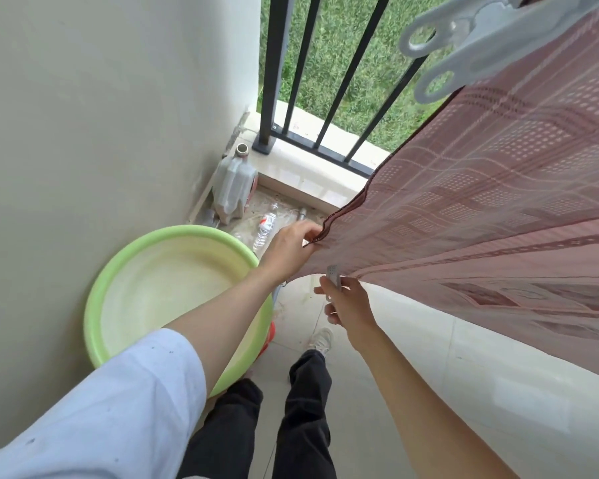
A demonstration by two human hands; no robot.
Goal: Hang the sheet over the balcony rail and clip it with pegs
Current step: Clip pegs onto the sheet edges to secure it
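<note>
From the head camera, looking down along both bare forearms: the pink patterned sheet [498,202] hangs from the upper right and slopes down towards the hands, covering the right part of the black balcony rail [343,63]. A large pale grey peg [464,39] sits on the sheet's top edge, well above both hands.

The left hand [287,250] pinches the sheet's dark-hemmed lower corner, thumb and fingers curled round the cloth's edge. Just below and to the right of those fingers, the right hand [346,305] is clenched round a small grey peg [333,276], whose ribbed end sticks up out of the fist and touches, or nearly touches, the underside of the sheet; I cannot tell which.

Left of the left hand's fingers and lower, a green basin [125,271] stands against the wall. Beyond the fingertips, in the corner by the rail's foot, stand a plastic jug [234,184] and a clear bottle [267,226] lying on the floor.
</note>
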